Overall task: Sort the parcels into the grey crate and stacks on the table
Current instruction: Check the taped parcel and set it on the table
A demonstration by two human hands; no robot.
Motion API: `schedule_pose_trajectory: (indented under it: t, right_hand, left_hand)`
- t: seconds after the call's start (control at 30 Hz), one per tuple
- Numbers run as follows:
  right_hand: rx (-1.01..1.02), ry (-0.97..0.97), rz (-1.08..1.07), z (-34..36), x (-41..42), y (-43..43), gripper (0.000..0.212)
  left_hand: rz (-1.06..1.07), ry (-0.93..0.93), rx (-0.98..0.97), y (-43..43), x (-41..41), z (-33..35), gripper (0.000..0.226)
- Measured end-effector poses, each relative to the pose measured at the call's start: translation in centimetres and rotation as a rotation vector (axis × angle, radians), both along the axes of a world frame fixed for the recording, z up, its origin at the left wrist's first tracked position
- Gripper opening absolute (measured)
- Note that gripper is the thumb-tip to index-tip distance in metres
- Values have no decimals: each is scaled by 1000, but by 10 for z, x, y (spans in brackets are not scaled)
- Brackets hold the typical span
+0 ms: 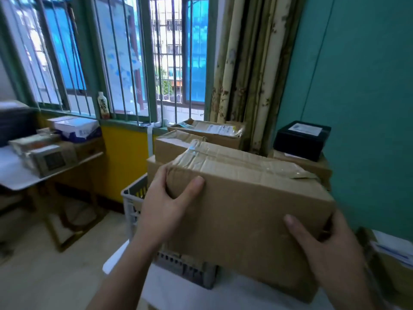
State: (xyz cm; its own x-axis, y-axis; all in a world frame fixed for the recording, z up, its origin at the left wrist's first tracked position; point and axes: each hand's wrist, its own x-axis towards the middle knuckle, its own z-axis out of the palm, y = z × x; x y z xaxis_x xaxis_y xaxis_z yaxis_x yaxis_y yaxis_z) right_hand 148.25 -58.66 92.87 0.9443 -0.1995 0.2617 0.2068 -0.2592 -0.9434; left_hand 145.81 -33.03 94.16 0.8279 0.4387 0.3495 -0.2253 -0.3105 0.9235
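We hold the cardboard box (245, 209) between our left hand (165, 204) and right hand (324, 249), both gripping its ends, above the grey crate (131, 198) under them. If one grip slips, the box may tilt and fall.

Held parcel (245, 211): matt brown corrugated cardboard, creased, glossy clear tape along top seam. Crate (131, 198): pale perforated plastic. Black box (301, 139): smooth, paper label.

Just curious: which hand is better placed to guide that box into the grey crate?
Probably the left hand: it grips the large brown cardboard box at the end nearest the grey plastic crate.
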Motion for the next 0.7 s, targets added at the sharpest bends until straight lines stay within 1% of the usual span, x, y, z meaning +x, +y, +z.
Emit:
schedule_pose_trajectory:
  t: [0.07, 0.13, 0.2, 0.23, 0.27, 0.33, 0.4, 0.47, 0.53, 0.6, 0.7]
  right_hand:
    - [8, -34, 20, 11, 5, 19, 60]
    - [69, -90, 45, 25, 13, 38, 72]
    - [111, -142, 56, 40, 21, 53, 85]
    - [123, -169, 59, 46, 26, 59, 86]
    - [132, -191, 66, 53, 31, 63, 83]
    - [110, -231, 78, 67, 42, 73, 69]
    - [77, -248, 95, 83, 55, 80, 65]
    - [93, -267, 129, 99, 72, 85, 71]
    - [88, -299, 152, 116, 89, 90, 73]
    - [61, -330, 171, 131, 108, 95, 71]
    - [69, -351, 258, 156, 137, 103, 63]
  left_hand:
    - [18, -37, -16, 18, 3, 11, 80]
    - [33, -67, -24, 36, 8, 25, 93]
    - [22, -97, -19, 50, 13, 40, 92]
    - [8, -108, -17, 56, 17, 46, 86]
    - [-5, -119, -10, 61, 21, 53, 80]
    - [-24, -145, 13, 72, 33, 65, 67]
    - [-55, -155, 15, 81, 45, 79, 62]
    - [-85, -152, -1, 90, 59, 95, 67]
    - [-79, -145, 7, 96, 75, 112, 75]
    - [-62, -139, 41, 100, 92, 127, 84]
    - [-6, -165, 57, 106, 121, 147, 82]
